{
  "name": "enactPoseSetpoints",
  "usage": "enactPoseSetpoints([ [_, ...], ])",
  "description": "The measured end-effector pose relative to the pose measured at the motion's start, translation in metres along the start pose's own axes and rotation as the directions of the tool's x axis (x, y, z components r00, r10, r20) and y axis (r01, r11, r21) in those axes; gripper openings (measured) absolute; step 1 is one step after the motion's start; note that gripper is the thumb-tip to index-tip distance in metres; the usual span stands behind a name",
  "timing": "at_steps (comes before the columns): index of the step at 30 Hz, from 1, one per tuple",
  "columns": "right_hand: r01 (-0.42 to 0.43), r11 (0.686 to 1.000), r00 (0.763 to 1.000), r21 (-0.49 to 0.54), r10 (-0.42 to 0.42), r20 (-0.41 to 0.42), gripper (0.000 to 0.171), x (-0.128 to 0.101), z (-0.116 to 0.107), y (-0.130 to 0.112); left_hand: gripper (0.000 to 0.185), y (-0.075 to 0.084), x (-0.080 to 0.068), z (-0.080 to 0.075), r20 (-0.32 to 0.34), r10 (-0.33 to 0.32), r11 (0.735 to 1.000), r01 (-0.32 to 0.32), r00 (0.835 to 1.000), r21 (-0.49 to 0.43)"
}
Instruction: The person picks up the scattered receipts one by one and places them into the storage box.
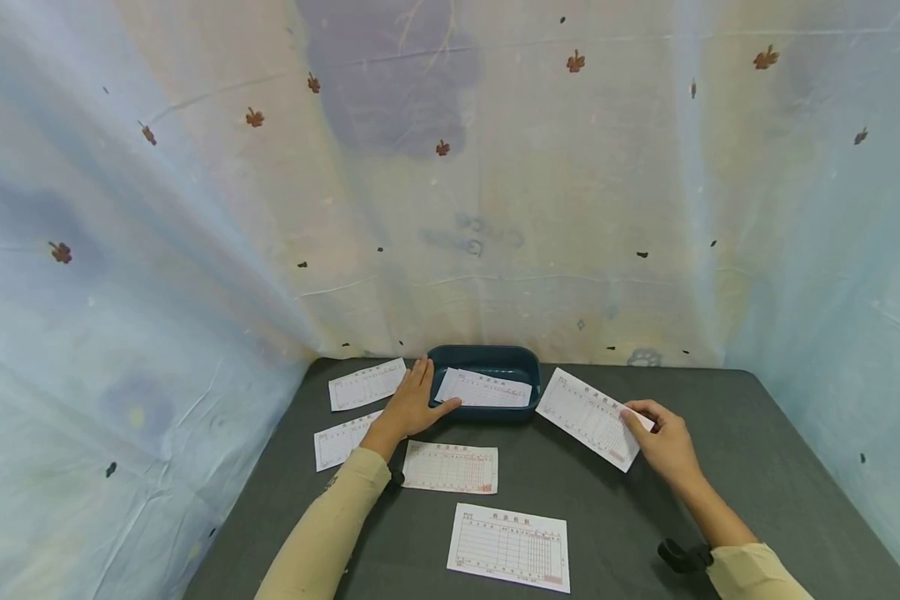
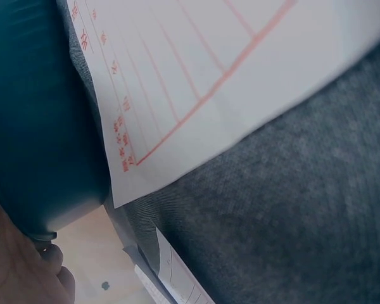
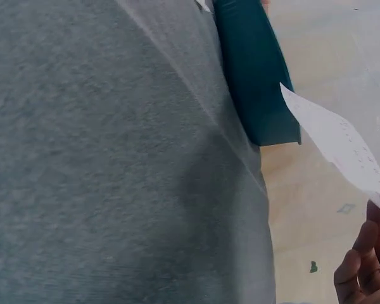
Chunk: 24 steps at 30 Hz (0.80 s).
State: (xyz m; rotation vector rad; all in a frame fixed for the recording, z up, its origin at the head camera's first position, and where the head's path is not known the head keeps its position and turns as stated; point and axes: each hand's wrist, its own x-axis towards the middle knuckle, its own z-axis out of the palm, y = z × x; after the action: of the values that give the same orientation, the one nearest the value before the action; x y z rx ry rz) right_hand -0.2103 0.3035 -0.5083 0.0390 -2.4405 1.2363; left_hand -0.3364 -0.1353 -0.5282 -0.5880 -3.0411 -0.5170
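Note:
A dark teal tray (image 1: 525, 364) stands at the table's far edge with one white printed slip (image 1: 484, 388) lying in it. My left hand (image 1: 414, 403) rests against the tray's left front corner, fingers straight, thumb along the front rim. In the left wrist view the tray (image 2: 31, 139) fills the left side and a slip (image 2: 196, 69) lies beside it. My right hand (image 1: 660, 435) pinches the right end of another slip (image 1: 591, 417), held just right of the tray. The right wrist view shows that slip (image 3: 339, 142) lifted off the cloth, near the tray (image 3: 253, 69).
Several more slips lie on the grey tablecloth (image 1: 757, 467): one at the back left (image 1: 366, 384), one left of my forearm (image 1: 341, 441), one in the middle (image 1: 451, 467), one near the front (image 1: 509, 547). Patterned cloth (image 1: 195, 208) walls in three sides.

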Motion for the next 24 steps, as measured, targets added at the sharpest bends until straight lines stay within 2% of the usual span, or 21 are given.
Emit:
enactPoseSetpoints([
  [6, 0.004, 1.000, 0.999, -0.004, -0.004, -0.043, 0.022, 0.005, -0.003, -0.006, 0.113, 0.001, -0.001, -0.001, -0.001, 0.004, 1.000, -0.004, 1.000, -0.001],
  [24, 0.056, 0.997, 0.998, 0.058, -0.056, -0.003, 0.021, 0.018, 0.011, -0.018, 0.116, -0.001, 0.001, 0.001, 0.006, -0.008, 1.000, 0.008, 1.000, -0.001],
])
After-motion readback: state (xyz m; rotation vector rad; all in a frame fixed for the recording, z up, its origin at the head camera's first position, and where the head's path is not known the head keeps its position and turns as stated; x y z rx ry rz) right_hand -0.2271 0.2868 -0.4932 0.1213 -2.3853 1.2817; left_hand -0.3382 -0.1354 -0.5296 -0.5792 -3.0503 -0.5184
